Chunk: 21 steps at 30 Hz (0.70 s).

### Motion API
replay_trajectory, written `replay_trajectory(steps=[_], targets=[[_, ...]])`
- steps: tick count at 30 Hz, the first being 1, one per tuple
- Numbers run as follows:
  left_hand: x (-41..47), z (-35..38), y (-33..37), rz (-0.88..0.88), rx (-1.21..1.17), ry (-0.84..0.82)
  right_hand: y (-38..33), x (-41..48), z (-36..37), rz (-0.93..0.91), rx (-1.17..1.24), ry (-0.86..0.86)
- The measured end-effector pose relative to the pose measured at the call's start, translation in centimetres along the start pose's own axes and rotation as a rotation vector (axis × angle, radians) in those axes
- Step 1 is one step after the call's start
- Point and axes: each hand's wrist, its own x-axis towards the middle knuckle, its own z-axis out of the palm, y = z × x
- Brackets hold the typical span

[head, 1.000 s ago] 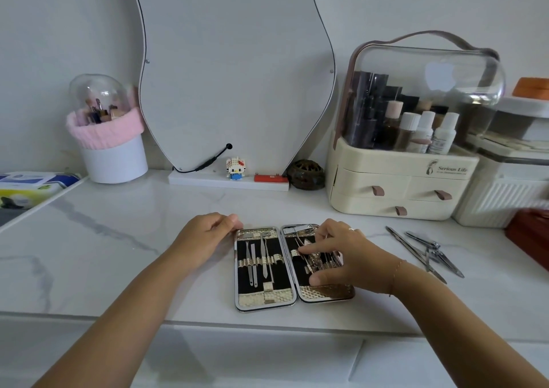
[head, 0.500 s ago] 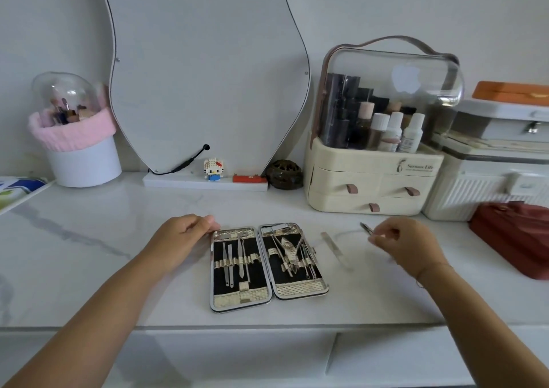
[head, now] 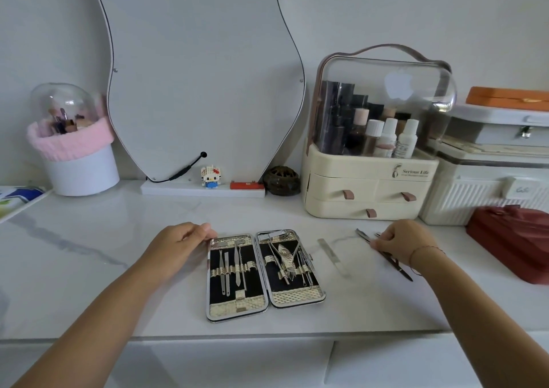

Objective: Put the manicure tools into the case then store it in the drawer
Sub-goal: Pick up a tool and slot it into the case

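Note:
The manicure case [head: 264, 298] lies open flat on the white marble counter, gold-trimmed with black lining and several steel tools strapped in both halves. My left hand [head: 181, 242] rests with curled fingers against the case's top left corner. To the right of the case a flat nail file [head: 331, 255] lies loose. Further right, my right hand [head: 401, 243] pinches thin metal tools [head: 364, 234] that lie on the counter; a dark-tipped tool [head: 401, 270] sticks out below the hand.
A cream cosmetics organiser [head: 368, 185] with three small drawers stands behind the tools. A dark red pouch [head: 511, 242] and white boxes sit at the right. A wavy mirror [head: 193, 69], a brush holder [head: 77, 149] and small trinkets line the back wall.
My right hand left the case's right half and moved right to the loose tools, taking hold of them. The nail file now lies uncovered. The left hand stayed at the case corner.

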Motion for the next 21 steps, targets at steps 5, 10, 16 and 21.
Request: replay_trajectory(steps=[5, 10, 16, 21], targets=[[-0.1, 0.1, 0.2, -0.004, 0.002, 0.004, -0.3, 0.1, -0.3, 0.005, 0.028, -0.003], [0.0, 0.0, 0.1, 0.0, 0.008, -0.005, -0.5, 0.1, -0.3, -0.012, 0.015, -0.014], [-0.2, 0.0, 0.3, -0.002, 0.006, -0.012, -1.4, -1.2, -1.1, -0.139, 0.148, 0.066], [-0.2, 0.0, 0.5, -0.02, -0.009, -0.007, -7.5, -5.2, -0.7, -0.26, 0.807, -0.146]])
